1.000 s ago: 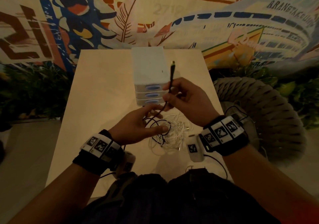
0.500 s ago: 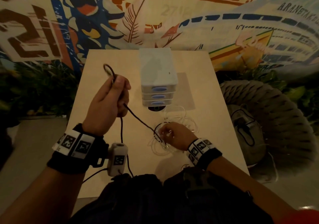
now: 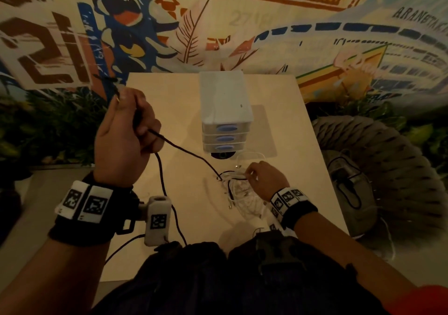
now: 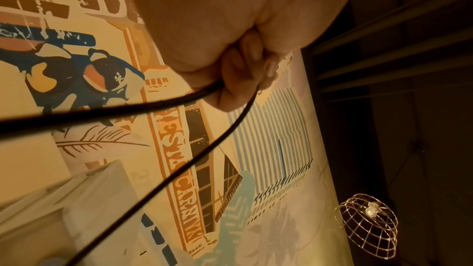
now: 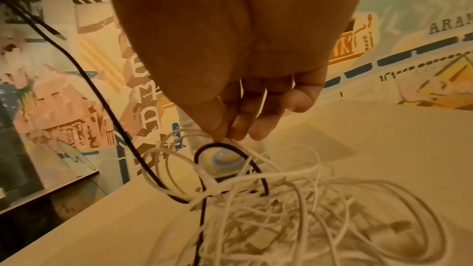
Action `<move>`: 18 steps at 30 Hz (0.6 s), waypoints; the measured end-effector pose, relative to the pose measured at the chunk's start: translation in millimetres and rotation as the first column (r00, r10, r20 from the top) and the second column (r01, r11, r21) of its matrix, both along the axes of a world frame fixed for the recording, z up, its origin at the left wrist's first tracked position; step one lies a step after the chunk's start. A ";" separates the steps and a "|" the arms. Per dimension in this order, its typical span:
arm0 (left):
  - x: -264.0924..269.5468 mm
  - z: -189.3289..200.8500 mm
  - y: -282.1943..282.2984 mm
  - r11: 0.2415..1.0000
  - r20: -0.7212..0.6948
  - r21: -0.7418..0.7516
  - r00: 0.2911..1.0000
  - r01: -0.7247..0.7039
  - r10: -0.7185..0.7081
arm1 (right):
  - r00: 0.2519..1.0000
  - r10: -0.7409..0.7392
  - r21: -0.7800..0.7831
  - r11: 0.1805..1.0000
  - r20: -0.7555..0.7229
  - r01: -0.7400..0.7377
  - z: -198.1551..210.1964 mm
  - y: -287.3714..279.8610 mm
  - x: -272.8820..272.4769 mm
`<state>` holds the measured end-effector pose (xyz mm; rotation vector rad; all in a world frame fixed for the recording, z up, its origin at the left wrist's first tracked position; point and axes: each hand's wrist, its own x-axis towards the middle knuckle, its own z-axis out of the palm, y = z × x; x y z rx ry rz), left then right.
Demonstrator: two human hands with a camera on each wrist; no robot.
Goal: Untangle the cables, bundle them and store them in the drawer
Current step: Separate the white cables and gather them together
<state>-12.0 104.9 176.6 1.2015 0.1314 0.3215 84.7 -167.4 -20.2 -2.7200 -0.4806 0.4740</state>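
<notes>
A black cable (image 3: 184,151) runs taut from my raised left hand (image 3: 145,132) down to a tangle of white cables (image 3: 242,193) on the pale table (image 3: 169,96). My left hand grips the black cable in a fist, its fingers (image 4: 245,76) curled round the black cable (image 4: 153,106). My right hand (image 3: 249,172) rests on the tangle and pinches a white strand beside a black loop (image 5: 230,147); its fingertips (image 5: 240,128) meet over the white cables (image 5: 294,209). A white drawer unit (image 3: 225,106) with three shut blue-handled drawers stands behind the tangle.
A small dark round object (image 3: 220,155) lies in front of the bottom drawer. A woven round seat (image 3: 378,164) with a grey bag (image 3: 351,188) stands right of the table. Plants (image 3: 48,125) and a mural wall border the table's left and far sides.
A second ago both hands were together over the tangle. My left hand has since drawn the black cable up and left, and my right hand has dropped onto the white tangle.
</notes>
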 end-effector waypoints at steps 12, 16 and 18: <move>4.4 9.6 -17.7 0.994 0.029 0.038 0.994 0.103 -0.104 | 0.907 0.411 0.212 0.898 -0.094 -0.386 28.1 49.0 -28.3; 0.2 8.2 -8.6 0.985 0.010 0.171 1.000 -0.009 0.008 | 0.940 0.322 0.172 0.938 -0.115 -0.301 14.5 31.6 -17.7; -1.7 2.8 -2.3 0.960 -0.018 0.269 0.996 -0.075 0.083 | 0.943 0.314 0.167 0.941 -0.112 -0.293 23.8 22.8 -11.0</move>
